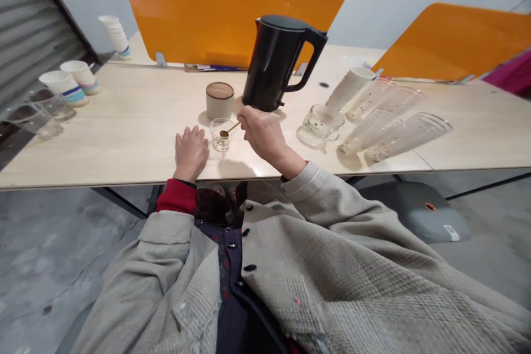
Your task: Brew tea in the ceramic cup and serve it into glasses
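Note:
My right hand (265, 131) is closed on the handle of a small spoon (224, 133). The spoon's bowl carries a brown substance, too small to name, and is at a small clear cup (221, 144). Resting on the table just left of that cup, my left hand (191, 150) lies with its fingers stretched out and holds nothing. Behind the cup stands a light grey canister (219, 106) with a brown wood-look lid. A black electric kettle (271, 61) is upright behind my right hand.
A glass mug (321, 124) stands to the right, beside stacked clear plastic cups (409, 135) and stacked white cups (350, 88). Paper cups (64, 88) and clear cups (37, 120) are on the left. An orange divider (194, 11) lines the table's back; a grey stool (415, 213) is below.

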Motion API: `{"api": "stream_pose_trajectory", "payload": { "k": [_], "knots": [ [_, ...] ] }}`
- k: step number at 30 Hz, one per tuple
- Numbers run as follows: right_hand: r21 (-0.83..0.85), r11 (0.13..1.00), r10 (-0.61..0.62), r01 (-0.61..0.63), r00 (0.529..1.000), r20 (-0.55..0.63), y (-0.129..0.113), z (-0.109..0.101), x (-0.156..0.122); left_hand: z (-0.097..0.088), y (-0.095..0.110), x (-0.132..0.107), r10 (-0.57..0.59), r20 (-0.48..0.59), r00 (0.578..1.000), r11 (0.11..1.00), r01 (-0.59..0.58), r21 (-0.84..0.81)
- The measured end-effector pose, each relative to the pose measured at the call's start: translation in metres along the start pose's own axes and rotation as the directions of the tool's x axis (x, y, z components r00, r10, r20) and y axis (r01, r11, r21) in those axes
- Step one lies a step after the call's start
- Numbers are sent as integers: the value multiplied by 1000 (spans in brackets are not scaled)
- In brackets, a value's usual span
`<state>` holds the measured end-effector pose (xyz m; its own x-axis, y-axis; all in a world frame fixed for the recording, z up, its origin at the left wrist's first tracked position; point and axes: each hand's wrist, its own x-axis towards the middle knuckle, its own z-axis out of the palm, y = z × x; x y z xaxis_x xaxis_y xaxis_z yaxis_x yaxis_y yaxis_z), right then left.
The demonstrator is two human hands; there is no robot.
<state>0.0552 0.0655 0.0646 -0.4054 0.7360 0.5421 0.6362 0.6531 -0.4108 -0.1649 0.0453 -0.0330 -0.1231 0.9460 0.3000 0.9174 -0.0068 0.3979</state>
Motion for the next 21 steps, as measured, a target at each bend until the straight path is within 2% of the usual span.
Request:
{"api": "stream_pose_trajectory", "payload": {
  "k": [7, 19, 21],
  "knots": [
    [-46, 999, -8, 9, 1000, 13, 0, 2, 1, 1, 1, -1, -5, -20, 1000, 999, 4, -50],
    [38, 999, 12, -13, 1000, 10, 0, 5, 1, -4, 1, 0, 7, -12, 1000, 1000, -7, 3],
    [64, 998, 14, -12, 1000, -28, 0, 2, 0, -3, 1, 0, -2, -12, 1000, 1000, 2, -8]
  ]
}}
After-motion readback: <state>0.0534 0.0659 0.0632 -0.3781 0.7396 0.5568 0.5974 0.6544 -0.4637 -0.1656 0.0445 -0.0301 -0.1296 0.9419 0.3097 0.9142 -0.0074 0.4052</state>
